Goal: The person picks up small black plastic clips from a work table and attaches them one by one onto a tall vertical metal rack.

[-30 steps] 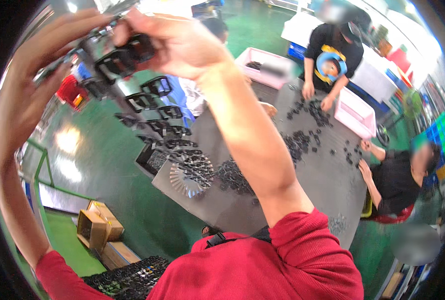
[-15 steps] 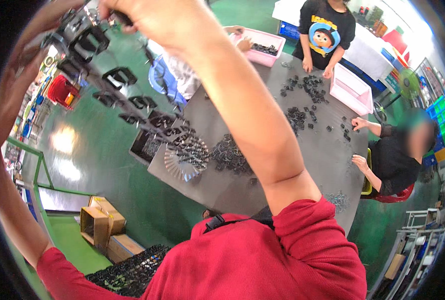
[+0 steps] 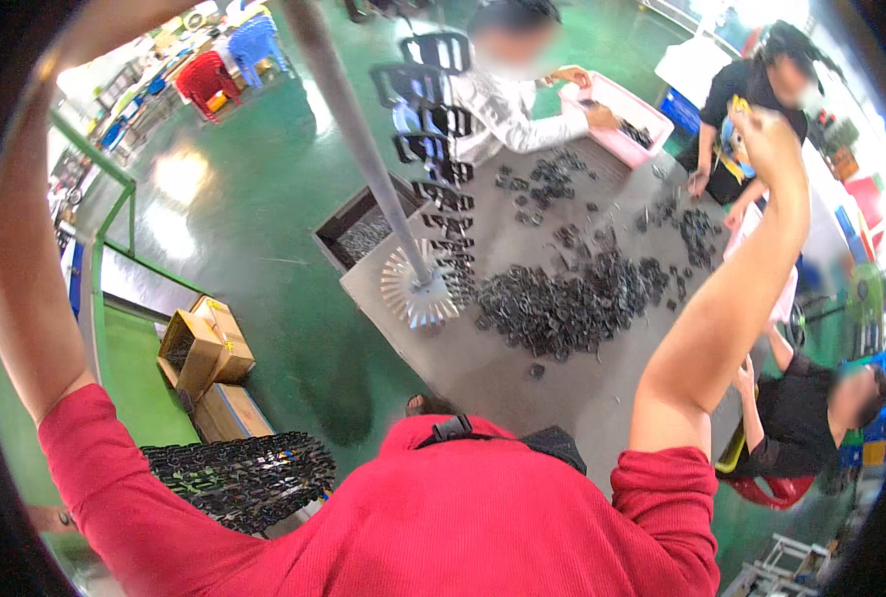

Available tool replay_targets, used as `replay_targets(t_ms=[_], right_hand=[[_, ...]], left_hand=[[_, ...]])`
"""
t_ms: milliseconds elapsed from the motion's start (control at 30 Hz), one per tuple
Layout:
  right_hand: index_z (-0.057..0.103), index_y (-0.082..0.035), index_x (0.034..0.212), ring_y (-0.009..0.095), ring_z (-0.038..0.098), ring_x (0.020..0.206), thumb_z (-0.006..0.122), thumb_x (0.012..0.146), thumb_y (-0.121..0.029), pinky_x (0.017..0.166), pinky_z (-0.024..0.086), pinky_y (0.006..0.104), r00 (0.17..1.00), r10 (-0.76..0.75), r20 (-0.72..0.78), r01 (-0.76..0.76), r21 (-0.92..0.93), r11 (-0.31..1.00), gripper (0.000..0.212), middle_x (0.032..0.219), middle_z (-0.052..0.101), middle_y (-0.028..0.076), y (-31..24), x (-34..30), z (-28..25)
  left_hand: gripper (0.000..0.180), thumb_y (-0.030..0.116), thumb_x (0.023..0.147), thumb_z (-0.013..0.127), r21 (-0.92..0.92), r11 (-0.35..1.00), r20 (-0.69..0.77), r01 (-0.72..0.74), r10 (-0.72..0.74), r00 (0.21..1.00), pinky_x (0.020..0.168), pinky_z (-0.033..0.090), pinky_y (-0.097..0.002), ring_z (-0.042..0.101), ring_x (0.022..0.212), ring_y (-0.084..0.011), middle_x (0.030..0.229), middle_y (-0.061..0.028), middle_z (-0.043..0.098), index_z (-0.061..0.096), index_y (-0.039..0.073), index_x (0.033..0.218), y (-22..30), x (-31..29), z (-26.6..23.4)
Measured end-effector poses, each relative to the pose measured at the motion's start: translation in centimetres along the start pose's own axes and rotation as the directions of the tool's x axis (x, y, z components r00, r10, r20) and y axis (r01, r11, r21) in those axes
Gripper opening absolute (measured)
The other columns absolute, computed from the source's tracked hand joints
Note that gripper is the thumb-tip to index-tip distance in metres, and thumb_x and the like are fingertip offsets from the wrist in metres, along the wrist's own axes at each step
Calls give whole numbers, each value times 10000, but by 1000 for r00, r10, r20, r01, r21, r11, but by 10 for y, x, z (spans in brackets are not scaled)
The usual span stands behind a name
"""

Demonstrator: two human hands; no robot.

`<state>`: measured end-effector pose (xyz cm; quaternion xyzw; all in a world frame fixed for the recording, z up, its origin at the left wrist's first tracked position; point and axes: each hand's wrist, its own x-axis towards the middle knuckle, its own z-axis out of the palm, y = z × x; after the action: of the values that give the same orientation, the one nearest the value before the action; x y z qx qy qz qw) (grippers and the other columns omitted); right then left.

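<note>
Up on the right, my right hand is raised at the end of a bent arm, in front of a co-worker in black. Its fingers look bent together; whatever they hold, if anything, is too small to make out. My left forearm rises along the left rim, and my left hand is a blurred, cut-off shape at the top edge, its fingers hidden. Between my arms a grey metal pole stands on a round base of pale spokes. Beside the pole hangs a column of black buckle-like frames.
A large heap of black pieces covers part of the grey table. A dark bin sits at its left corner. One co-worker reaches into a pink tub; another sits at right. Cardboard boxes stand lower left.
My right hand has swung from the hanging black frames at upper left to the far upper right. My left arm stays raised at the left. The view has shifted, uncovering the pole and the heap.
</note>
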<state>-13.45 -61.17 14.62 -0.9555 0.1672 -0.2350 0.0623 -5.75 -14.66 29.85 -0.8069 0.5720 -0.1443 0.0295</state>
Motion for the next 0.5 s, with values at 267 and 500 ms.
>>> replay_targets(t_ms=[267,500], right_hand=[[671,-31,914,359,628,845,537,846,-336,752,475,406,967,-70,-245,123,208,970,340,846,652,200,-155,-16,13],[670,-32,941,200,656,797,525,889,-295,771,486,336,937,-292,-193,324,792,517,305,833,683,119,-224,-12,8]], left_hand=[[682,-78,713,479,-15,993,-76,119,-120,990,866,511,-381,574,1051,-270,1223,-151,550,409,113,1364,31,-1,-4],[580,-89,753,466,-120,986,-74,119,-128,989,897,483,-377,585,1045,-281,1196,-143,570,449,91,1304,36,-4,-12]])
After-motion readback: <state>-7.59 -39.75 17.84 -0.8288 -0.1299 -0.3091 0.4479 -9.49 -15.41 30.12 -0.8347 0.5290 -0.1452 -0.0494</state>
